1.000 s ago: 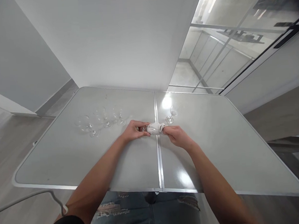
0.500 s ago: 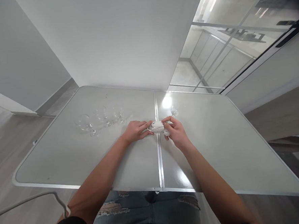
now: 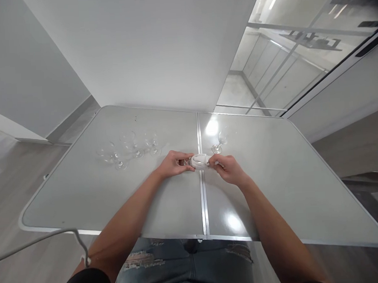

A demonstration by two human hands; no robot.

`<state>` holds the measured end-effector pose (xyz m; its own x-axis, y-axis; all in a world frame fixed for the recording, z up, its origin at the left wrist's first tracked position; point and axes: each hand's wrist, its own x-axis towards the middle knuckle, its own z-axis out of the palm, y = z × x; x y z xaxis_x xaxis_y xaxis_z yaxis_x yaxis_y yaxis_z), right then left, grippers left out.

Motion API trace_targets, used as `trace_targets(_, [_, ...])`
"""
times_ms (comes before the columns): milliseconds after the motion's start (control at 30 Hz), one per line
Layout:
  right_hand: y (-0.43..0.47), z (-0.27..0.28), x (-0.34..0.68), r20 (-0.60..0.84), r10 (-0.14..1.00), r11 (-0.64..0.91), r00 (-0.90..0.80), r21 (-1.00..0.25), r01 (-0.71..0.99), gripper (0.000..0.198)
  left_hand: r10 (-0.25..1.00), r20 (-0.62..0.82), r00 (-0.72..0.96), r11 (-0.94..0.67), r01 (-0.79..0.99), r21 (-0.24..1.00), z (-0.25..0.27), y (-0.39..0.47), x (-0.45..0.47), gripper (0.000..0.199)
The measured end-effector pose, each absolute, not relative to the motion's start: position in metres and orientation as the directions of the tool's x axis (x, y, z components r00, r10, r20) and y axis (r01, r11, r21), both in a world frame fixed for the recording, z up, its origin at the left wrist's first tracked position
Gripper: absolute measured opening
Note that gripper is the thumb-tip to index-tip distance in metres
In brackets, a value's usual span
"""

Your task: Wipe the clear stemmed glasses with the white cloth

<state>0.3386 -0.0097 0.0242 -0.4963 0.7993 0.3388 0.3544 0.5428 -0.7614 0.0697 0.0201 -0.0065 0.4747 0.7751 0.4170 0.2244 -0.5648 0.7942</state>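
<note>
A small clear stemmed glass lies sideways over the table's centre seam, held at its stem end between the thumb and fingers of my left hand. White cloth or tissue fills its bowl. At the bowl's mouth, the closed fingers of my right hand pinch the white material. Just beyond that hand stands another clear stemmed glass. Further left are three more stemmed glasses, the leftmost, the middle one and one nearer my left hand.
The pale grey folding table has a metal-edged seam down its middle and rounded corners. A white wall rises behind it, with glass panels to the right. A grey cable hangs by my left forearm.
My right hand has drawn slightly right, its fingers curling tighter on the white material at the bowl's mouth. My left hand stays at the stem. The glass beyond shows more fully.
</note>
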Motion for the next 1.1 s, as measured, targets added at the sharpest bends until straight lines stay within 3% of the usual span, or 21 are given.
trace_targets(67, [-0.007,0.022,0.345,0.429,0.690,0.709,-0.583,-0.560,0.428,0.026,0.806,0.253,0.536,-0.400,0.176,0.900,-0.001,0.020,0.070,0.058])
trace_targets(133, [-0.006,0.022,0.350,0.458,0.623,0.780,-0.634,-0.419,0.465,0.036,0.794,0.104,0.600,-0.240,0.151,0.959,0.006,0.021,0.069,0.059])
trace_targets(200, [-0.005,0.024,0.351,0.445,0.609,0.793,-0.657,-0.369,0.485,0.040,0.773,0.006,0.635,-0.134,0.153,0.979,0.010,0.022,0.068,0.061])
trace_targets(267, [-0.005,0.025,0.349,0.412,0.644,0.761,-0.644,-0.430,0.486,0.036,0.778,-0.016,0.628,-0.122,0.177,0.977,0.010,0.023,0.068,0.063])
trace_targets(367, [-0.007,0.025,0.340,0.310,0.786,0.582,-0.535,-0.661,0.474,0.018,0.832,0.153,0.533,-0.335,0.264,0.904,0.001,0.023,0.069,0.062])
trace_targets(433, [-0.009,0.026,0.329,0.203,0.883,0.386,-0.423,-0.827,0.409,0.008,0.801,0.374,0.468,-0.557,0.352,0.752,-0.007,0.023,0.071,0.059])
trace_targets(500, [-0.010,0.028,0.320,0.080,0.938,0.169,-0.338,-0.955,0.243,0.009,0.685,0.569,0.454,-0.728,0.431,0.533,-0.014,0.025,0.071,0.055])
trace_targets(600, [-0.011,0.029,0.311,-0.074,0.954,-0.104,-0.291,-0.991,-0.089,0.019,0.493,0.732,0.470,-0.825,0.519,0.223,-0.018,0.027,0.069,0.051])
trace_targets(700, [-0.009,0.027,0.308,-0.191,0.944,-0.272,-0.269,-0.911,-0.308,0.024,0.398,0.768,0.501,-0.811,0.584,0.039,-0.017,0.029,0.066,0.050])
trace_targets(800, [-0.006,0.021,0.307,-0.312,0.922,-0.385,-0.229,-0.793,-0.472,0.028,0.405,0.743,0.532,-0.779,0.626,-0.024,-0.017,0.030,0.065,0.048])
trace_targets(900, [-0.004,0.017,0.304,-0.352,0.919,-0.386,-0.177,-0.715,-0.583,0.030,0.412,0.744,0.526,-0.765,0.644,-0.031,-0.020,0.031,0.066,0.048])
trace_targets(1000, [-0.005,0.016,0.302,-0.312,0.943,-0.314,-0.113,-0.726,-0.612,0.032,0.408,0.775,0.483,-0.765,0.644,0.001,-0.024,0.034,0.067,0.051])
trace_targets(1100, [-0.008,0.020,0.303,-0.193,0.981,-0.172,-0.016,-0.829,-0.532,0.032,0.409,0.810,0.420,-0.760,0.648,0.048,-0.026,0.036,0.067,0.055])
